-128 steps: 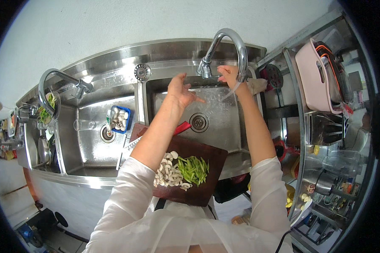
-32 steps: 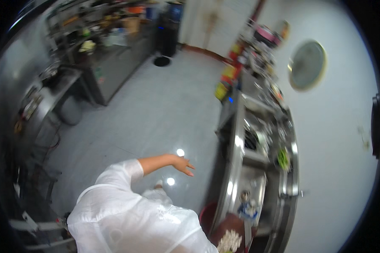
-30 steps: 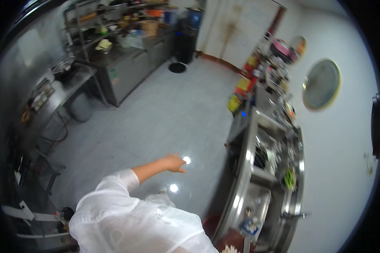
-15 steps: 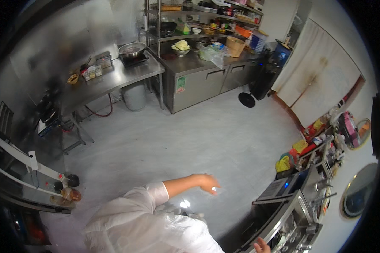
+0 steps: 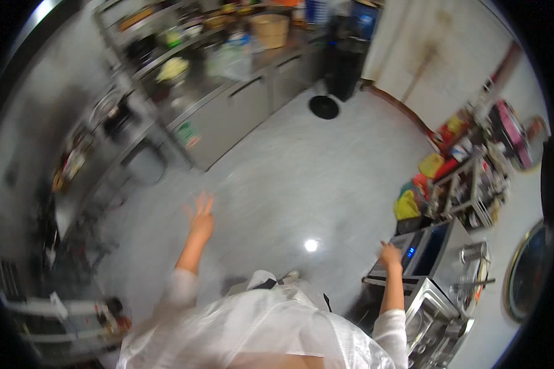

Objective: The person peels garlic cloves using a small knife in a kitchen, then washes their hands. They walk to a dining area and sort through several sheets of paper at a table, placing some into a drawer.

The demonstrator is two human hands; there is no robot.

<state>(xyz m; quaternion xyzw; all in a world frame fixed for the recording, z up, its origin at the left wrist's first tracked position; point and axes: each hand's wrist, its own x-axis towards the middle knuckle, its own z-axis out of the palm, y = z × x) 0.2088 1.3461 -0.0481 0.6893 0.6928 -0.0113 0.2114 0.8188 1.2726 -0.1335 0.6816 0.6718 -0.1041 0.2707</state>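
Left hand (image 5: 200, 222) is out over bare grey floor (image 5: 301, 178), fingers spread, grip apart, holding nothing; the picture is blurred there. Right hand (image 5: 389, 254) rests at the near corner of a steel appliance (image 5: 425, 252) with a small blue-lit panel; whether its grip is closed on anything, cannot tell. The appliance stands on the steel counter (image 5: 437, 320) at lower right.

Round about: a long steel cabinet (image 5: 228, 111) runs along the far side, its top crowded with bowls and a tan bucket (image 5: 271, 29). Round black base (image 5: 324, 107) on the floor near the cabinet's end. Yellow bags (image 5: 415, 194) and a wire rack (image 5: 468, 190) sit just beyond the appliance. Cluttered shelving (image 5: 61, 295) at lower left, near the left elbow.
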